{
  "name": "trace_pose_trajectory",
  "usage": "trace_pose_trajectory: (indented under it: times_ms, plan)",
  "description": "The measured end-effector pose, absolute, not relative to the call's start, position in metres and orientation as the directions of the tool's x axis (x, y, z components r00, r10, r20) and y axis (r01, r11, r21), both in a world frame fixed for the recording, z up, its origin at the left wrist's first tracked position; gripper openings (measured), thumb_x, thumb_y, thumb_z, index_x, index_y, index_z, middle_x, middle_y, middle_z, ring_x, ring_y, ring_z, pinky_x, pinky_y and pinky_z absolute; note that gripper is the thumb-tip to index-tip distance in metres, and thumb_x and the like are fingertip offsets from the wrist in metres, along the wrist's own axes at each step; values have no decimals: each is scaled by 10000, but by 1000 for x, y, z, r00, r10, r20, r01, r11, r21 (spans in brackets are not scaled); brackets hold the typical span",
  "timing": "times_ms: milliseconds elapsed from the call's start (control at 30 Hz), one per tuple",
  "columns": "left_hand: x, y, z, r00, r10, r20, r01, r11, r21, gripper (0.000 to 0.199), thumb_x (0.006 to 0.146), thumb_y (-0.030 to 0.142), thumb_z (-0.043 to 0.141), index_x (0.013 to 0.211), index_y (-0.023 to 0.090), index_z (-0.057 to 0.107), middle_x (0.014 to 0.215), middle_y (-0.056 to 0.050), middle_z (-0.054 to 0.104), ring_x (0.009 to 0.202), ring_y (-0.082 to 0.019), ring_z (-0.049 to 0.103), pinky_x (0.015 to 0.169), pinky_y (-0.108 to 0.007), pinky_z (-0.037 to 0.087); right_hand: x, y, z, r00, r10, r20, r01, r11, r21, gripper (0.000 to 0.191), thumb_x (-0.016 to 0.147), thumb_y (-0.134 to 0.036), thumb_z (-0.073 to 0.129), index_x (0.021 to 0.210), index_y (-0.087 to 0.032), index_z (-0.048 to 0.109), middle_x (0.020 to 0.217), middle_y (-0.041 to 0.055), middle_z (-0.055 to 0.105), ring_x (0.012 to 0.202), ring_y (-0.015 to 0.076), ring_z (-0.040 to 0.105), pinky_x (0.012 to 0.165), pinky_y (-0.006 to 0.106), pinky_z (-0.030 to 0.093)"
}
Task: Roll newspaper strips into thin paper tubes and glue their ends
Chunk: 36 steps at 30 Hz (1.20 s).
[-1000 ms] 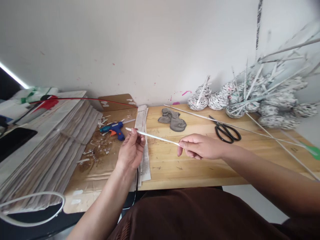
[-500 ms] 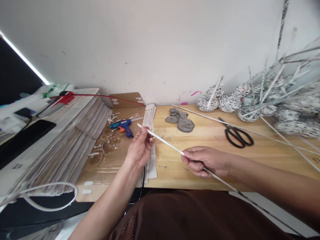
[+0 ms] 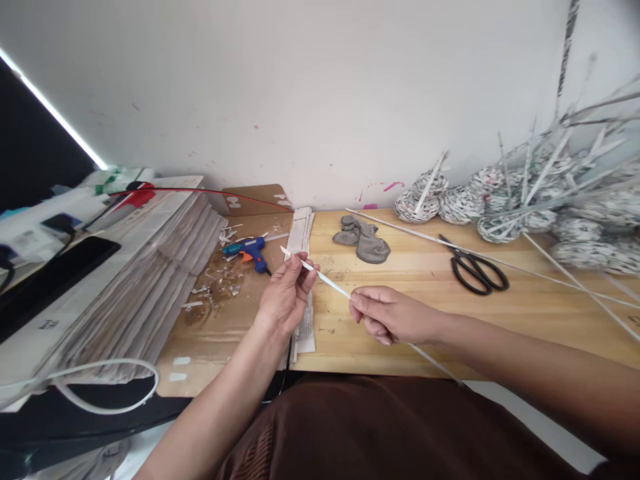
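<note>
Thin white rolled-paper stick, held above the pale wooden tabletop; long axis runs from upper left, near the blue hot-glue gun, down to the lower right past the table edge; left hand pinches it close to the pointed tip, right hand closed around the shaft just beside, the two hands near but apart; stick smooth, stiff, slender; black-handled scissors and crumpled grey cloth lie beyond; stacked newspapers at left.
</note>
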State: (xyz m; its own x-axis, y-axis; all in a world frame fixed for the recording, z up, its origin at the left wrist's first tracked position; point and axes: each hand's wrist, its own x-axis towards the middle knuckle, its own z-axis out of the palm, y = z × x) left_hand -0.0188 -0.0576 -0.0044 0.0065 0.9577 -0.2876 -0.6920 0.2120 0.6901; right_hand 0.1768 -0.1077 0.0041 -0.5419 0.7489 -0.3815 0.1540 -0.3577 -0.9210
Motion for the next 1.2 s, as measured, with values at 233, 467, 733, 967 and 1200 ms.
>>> trace_pose_trajectory:
  times_ms: [233, 467, 733, 967, 1200]
  plan:
    - [-19, -59, -1, 16, 935, -353, -716, 257, 649, 201, 909, 144, 514, 781, 93, 660, 686, -34, 661, 635, -100, 687, 567, -127, 571, 180, -109, 2, -622, 631, -464, -58, -628, -776, 389, 858, -518, 565, 700, -168, 502, 448, -68, 433, 368, 66, 400, 405, 203, 306]
    - [-24, -58, -2, -13, 938, -346, -718, 232, 657, 138, 887, 184, 571, 805, 99, 643, 724, -46, 680, 700, -126, 707, 586, -133, 576, 186, -115, -1, -536, 738, -410, 127, -409, -904, 456, 887, -577, 487, 728, -152, 530, 457, -78, 390, 380, 53, 370, 415, 194, 303]
    - [-22, -57, -6, -21, 943, -333, -737, 211, 643, 167, 898, 176, 548, 797, 92, 652, 711, -50, 670, 688, -118, 699, 602, -138, 581, 189, -117, 0, -591, 735, -333, 198, -268, -943, 398, 918, -581, 398, 849, -198, 483, 538, -67, 395, 441, 94, 397, 460, 229, 309]
    - [-17, -62, -6, 8, 950, -313, -719, 223, 658, 192, 902, 133, 525, 779, 83, 665, 739, -62, 675, 716, -127, 705, 610, -137, 581, 184, -110, 4, -509, 828, -234, 338, -58, -939, 344, 946, -489, 377, 777, -201, 461, 531, -52, 384, 464, 100, 359, 500, 246, 294]
    - [-16, -60, -10, 13, 947, -320, -721, 230, 654, 176, 896, 128, 534, 809, 74, 676, 766, -69, 689, 724, -135, 711, 621, -147, 585, 181, -106, -2, -564, 763, -316, 199, -245, -949, 376, 897, -565, 450, 834, -195, 472, 533, -66, 397, 447, 100, 416, 453, 228, 325]
